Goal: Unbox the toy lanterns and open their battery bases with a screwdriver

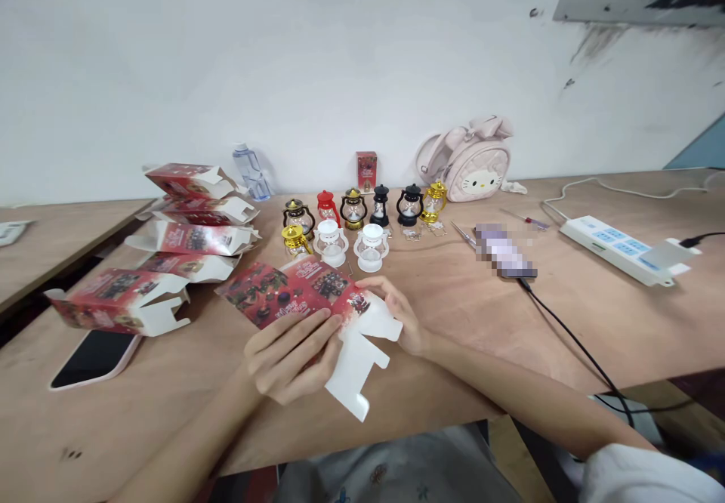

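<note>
A red printed gift box [272, 295] with white end flaps is held between my hands above the near part of the table, its end flaps standing open. My left hand [297, 356] grips its lower edge, fingers over the printed face. At the flap end on the right, my right hand [399, 314] has its fingers around the box edge; the thumb is partly hidden. Just behind the box stand two white mini lanterns [371, 248] and a gold mini lantern [295, 241]. Farther back is a row of black, red, bronze and gold lanterns [353, 210].
Several open red boxes [186, 239] are piled at left, beside a phone [96, 359]. A bottle [252, 172], a closed small box [366, 171] and a pink bag [479, 167] stand by the wall. At right lie a cabled phone [504, 250], a screwdriver [532, 221] and a power strip [617, 246].
</note>
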The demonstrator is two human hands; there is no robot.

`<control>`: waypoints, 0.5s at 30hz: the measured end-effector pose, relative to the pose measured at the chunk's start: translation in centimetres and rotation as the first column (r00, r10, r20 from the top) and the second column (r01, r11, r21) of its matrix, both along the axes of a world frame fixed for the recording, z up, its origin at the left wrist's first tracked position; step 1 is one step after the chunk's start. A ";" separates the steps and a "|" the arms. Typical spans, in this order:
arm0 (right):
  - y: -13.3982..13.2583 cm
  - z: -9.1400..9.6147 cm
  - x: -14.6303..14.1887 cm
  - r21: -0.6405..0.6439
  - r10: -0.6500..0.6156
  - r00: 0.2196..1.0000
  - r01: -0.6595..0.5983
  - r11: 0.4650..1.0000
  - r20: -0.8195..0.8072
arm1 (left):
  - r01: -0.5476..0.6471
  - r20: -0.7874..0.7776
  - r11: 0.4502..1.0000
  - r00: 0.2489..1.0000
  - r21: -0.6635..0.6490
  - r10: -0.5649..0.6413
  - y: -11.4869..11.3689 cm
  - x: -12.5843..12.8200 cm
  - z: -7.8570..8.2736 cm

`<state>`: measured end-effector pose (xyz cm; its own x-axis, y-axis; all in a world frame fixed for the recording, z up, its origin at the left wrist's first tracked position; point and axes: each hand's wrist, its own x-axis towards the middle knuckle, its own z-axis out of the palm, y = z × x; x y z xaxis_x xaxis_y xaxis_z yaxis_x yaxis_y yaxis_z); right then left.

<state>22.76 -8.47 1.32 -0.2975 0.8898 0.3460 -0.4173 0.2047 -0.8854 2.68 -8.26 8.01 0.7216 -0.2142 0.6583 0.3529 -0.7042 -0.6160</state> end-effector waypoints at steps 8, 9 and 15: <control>0.7 -1.5 -0.4 -0.160 0.046 0.998 -0.052 0.986 -0.040 | -0.204 0.026 0.979 0.978 -0.015 0.205 1.1 -5.4 1.8; 0.6 -1.5 -0.5 -0.157 0.080 0.997 -0.080 0.984 -0.008 | -0.298 0.076 0.953 0.951 -0.046 0.301 1.8 -6.6 2.1; -0.1 -1.4 -0.7 -0.139 0.164 0.976 -0.144 0.980 0.146 | -0.574 0.270 0.726 0.682 -0.379 0.680 6.6 -14.2 1.8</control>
